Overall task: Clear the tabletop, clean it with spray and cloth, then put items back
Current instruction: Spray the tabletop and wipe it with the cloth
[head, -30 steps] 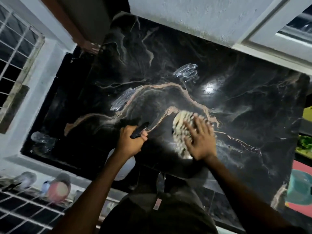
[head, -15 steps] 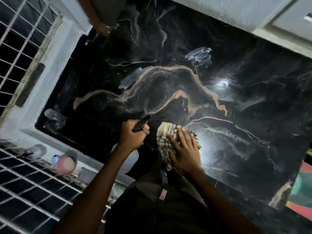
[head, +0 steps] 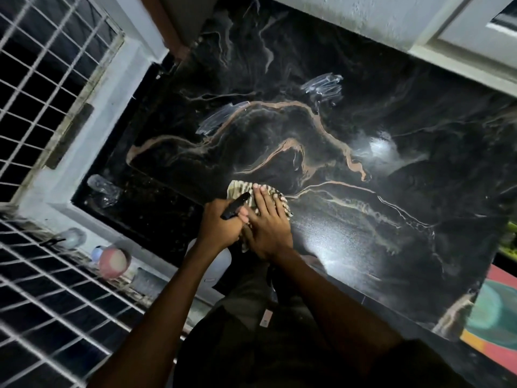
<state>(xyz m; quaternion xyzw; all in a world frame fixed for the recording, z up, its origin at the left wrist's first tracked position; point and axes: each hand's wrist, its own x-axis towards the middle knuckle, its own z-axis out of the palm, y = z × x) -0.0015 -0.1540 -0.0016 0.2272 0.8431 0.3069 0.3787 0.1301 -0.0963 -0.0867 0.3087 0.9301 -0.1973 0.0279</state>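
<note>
The scene is dim, lit mostly from overhead: one bright white glare spot sits on the glossy black tabletop (head: pixel 363 88), with a softer sheen spread toward its near edge. The arms and the torso below them fall into deep shadow. The window grille (head: pixel 47 60) at the left is smeared by motion blur, and wide-angle distortion bends straight lines near the edges.

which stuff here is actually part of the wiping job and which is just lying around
In the job:
- striped cloth, pressed flat under the right hand
- spray bottle, its black trigger gripped by the left hand
- black marble tabletop, with wet streaks

Just lying about:
- pink round object on the ledge by the window grille
- clear wrapper at the tabletop's left edge
</note>
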